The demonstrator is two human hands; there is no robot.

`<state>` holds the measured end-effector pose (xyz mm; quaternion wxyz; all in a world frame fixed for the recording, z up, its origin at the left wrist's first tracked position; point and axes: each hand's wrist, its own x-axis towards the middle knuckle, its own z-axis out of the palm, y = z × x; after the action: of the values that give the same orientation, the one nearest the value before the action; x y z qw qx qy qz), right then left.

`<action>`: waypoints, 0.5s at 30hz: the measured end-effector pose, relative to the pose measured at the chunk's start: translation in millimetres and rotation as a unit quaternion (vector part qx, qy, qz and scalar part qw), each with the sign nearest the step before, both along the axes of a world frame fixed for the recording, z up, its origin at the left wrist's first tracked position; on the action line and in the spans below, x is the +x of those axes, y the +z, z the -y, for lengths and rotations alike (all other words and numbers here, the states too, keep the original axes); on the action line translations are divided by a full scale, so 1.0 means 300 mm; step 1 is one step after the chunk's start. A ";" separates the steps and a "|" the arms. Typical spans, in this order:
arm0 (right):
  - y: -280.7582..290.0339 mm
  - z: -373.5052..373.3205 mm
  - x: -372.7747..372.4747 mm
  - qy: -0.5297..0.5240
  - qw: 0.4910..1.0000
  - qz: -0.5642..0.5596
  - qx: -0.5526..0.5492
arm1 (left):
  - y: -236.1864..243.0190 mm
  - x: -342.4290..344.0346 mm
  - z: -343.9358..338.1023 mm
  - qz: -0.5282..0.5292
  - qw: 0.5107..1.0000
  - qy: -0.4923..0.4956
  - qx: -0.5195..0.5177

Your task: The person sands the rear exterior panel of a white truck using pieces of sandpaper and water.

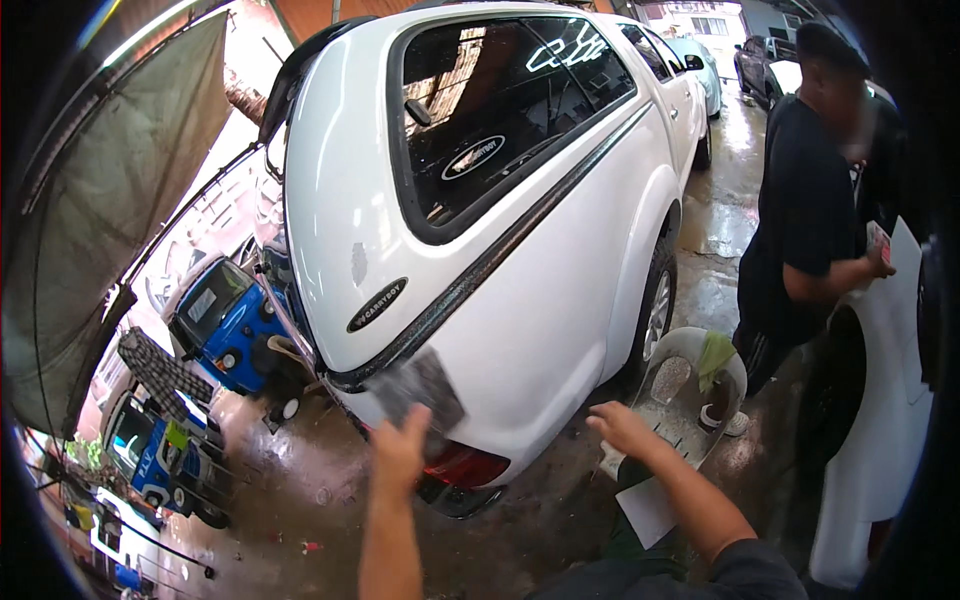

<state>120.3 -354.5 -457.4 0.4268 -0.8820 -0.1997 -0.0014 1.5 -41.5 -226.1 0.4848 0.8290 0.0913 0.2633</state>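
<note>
My left hand (402,446) grips a thin, dark grey square sheet (425,390) that looks like sandpaper, though motion blurs it. The sheet is in front of the rear corner of a white pickup (540,350) with a canopy, just above the red tail light (465,465); whether it touches the paint I cannot tell. My right hand (625,432) hangs in the air to the right, fingers loosely apart, nothing visible in them. Below my right forearm a white flat sheet (648,510) shows, partly covered.
Beyond my right hand stands a pale tub (735,365) with a green cloth (714,355) over its rim. A co-worker (810,190) stands at the right beside a white car panel (865,450). Blue vehicles (225,330) are parked at left. The floor (300,540) looks wet.
</note>
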 end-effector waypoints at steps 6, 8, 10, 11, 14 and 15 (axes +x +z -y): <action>-0.288 0.076 0.104 -0.046 0.966 -0.208 -0.145 | 0.476 0.179 -0.275 0.044 0.989 -0.006 0.144; -0.317 0.067 0.101 -0.055 0.972 -0.184 -0.133 | 0.531 0.230 -0.318 0.063 0.984 -0.046 0.163; -0.317 0.088 0.097 -0.038 0.970 -0.187 -0.152 | 0.551 0.275 -0.321 0.053 0.985 -0.057 0.155; -0.298 0.092 0.094 -0.057 0.969 -0.197 -0.140 | 0.558 0.288 -0.331 0.051 0.987 -0.061 0.143; -0.265 0.099 0.075 -0.068 0.969 -0.205 -0.122 | 0.564 0.326 -0.401 0.029 0.981 -0.046 0.188; -0.277 0.104 0.079 -0.070 0.972 -0.192 -0.112 | 0.568 0.335 -0.384 0.029 0.980 -0.062 0.188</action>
<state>144.0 -385.5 -540.6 0.3547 -0.9197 -0.0506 0.1606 102.0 73.6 -55.7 0.3379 0.9016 -0.0250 0.2690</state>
